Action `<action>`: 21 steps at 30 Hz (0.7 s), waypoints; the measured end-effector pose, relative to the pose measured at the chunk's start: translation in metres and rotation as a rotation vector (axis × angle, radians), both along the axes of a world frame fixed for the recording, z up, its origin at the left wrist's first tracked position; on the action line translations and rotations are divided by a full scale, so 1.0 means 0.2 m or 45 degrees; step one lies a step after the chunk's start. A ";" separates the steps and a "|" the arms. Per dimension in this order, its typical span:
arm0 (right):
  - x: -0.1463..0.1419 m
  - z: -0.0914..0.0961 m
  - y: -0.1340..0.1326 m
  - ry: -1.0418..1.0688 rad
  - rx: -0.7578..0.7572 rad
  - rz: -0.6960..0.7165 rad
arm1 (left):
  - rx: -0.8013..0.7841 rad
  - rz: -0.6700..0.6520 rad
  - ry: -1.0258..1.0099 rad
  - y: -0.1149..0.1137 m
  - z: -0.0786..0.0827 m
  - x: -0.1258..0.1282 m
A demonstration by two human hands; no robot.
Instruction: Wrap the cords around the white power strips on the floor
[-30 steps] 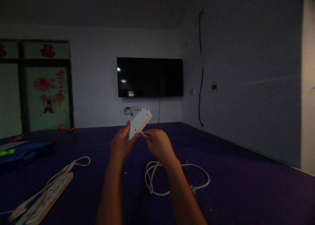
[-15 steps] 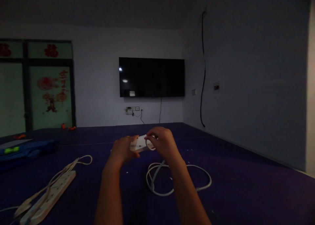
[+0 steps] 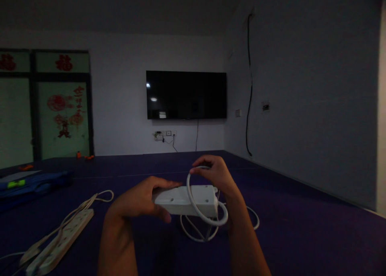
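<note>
A white power strip point(image 3: 183, 199) is held level in front of me, above the dark purple floor. My left hand point(image 3: 141, 199) is closed round its left end. My right hand point(image 3: 215, 175) pinches its white cord point(image 3: 202, 215), which loops once over the strip's right part. The cord's loose coil point(image 3: 253, 221) lies on the floor below and behind the strip, partly hidden by it and by my right arm.
A second white power strip point(image 3: 60, 242) with its cord lies on the floor at the lower left. A blue object point(image 3: 33, 183) sits at the far left. A black television point(image 3: 186, 95) hangs on the back wall. A grey wall runs along the right.
The strip has come down from tilted upright to level and nearer to me. My right hand has lifted the cord and laid a loop over the strip.
</note>
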State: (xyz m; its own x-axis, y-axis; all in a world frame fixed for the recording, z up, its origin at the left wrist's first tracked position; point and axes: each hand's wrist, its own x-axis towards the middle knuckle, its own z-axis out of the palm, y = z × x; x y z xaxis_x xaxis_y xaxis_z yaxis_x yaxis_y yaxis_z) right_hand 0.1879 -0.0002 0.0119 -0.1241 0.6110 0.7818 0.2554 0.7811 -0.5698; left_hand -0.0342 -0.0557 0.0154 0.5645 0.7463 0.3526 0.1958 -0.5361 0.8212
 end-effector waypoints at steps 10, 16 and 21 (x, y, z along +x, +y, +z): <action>-0.12 -0.03 0.09 0.084 -0.017 0.145 | 0.077 0.117 -0.692 0.07 0.03 0.07; -0.13 -0.02 0.05 -0.035 -0.094 0.021 | 0.091 0.535 -1.018 0.14 0.02 0.04; -0.20 0.00 0.00 -0.161 -0.058 0.029 | 0.118 0.637 -1.093 0.18 0.02 0.05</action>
State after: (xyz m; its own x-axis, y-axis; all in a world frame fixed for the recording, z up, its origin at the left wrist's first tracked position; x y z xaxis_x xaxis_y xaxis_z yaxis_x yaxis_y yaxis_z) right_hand 0.1483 0.0004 0.0115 -0.2341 0.6413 0.7307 0.3099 0.7616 -0.5691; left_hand -0.0247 -0.0202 0.0188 -0.2811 0.7774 0.5627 -0.2240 -0.6233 0.7492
